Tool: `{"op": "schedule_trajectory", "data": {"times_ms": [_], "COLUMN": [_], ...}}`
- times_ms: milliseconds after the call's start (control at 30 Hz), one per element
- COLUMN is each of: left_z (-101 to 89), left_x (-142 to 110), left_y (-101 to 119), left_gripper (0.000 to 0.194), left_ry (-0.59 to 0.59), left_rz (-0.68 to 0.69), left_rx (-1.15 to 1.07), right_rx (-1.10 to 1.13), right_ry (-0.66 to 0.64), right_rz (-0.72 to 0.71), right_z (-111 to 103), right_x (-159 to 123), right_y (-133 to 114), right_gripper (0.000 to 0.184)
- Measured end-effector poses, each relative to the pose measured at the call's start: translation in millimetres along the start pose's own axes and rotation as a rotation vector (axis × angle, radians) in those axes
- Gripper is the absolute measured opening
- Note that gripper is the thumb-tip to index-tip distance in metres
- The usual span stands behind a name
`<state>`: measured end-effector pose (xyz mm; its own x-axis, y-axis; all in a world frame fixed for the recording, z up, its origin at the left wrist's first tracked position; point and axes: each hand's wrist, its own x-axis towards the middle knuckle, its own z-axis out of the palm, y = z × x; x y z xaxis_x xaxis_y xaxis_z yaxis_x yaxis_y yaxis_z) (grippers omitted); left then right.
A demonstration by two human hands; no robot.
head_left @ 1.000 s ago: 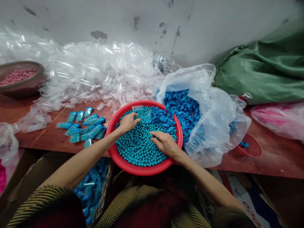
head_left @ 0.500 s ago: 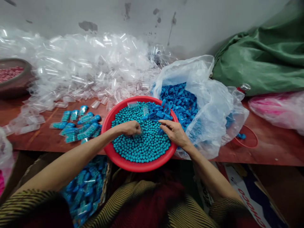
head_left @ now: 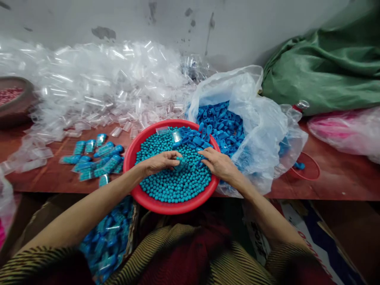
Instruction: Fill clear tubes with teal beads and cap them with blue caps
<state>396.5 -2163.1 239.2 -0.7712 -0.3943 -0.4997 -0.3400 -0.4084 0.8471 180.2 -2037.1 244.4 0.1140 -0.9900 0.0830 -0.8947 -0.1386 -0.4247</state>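
A red basin (head_left: 175, 209) full of turquoise beads (head_left: 175, 188) stands at the table's front edge. My left hand (head_left: 163, 162) is closed around a small clear plastic container (head_left: 179, 163) with turquoise beads in it, just over the beads. On the basin's right side, my right hand (head_left: 219, 164) has its fingers bent together around a blue plastic cap, mostly hidden under them. Loose blue caps (head_left: 197, 138) lie on the beads at the back of the basin. Near them rests another clear container (head_left: 176, 136).
Filled, blue-capped containers (head_left: 103, 158) lie left of the basin; more fill a box (head_left: 102, 237) below the table. Clear containers (head_left: 97, 87) are heaped along the wall. A plastic bag (head_left: 258, 130) of blue caps, a red basket (head_left: 310, 168) and a green sack (head_left: 323, 79) are at right.
My left hand has lifted and turned, so the container with beads now shows at its fingertips. My right hand stays almost in place. The whole view has shifted slightly.
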Motion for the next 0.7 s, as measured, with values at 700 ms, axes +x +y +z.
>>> {"op": "schedule_trajectory", "data": {"times_ms": [700], "left_z": [32.0], "left_x": [-17.5], "left_y": [-19.6], "left_gripper": [0.044], "left_ry": [0.159], "left_rz": [0.058], "left_rx": [-0.124], "right_rx": [0.085], "right_ry": [0.108], "right_rz": [-0.233], "right_z": [40.5], "right_x": [20.4], "right_y": [-34.6], "right_gripper": [0.035]}}
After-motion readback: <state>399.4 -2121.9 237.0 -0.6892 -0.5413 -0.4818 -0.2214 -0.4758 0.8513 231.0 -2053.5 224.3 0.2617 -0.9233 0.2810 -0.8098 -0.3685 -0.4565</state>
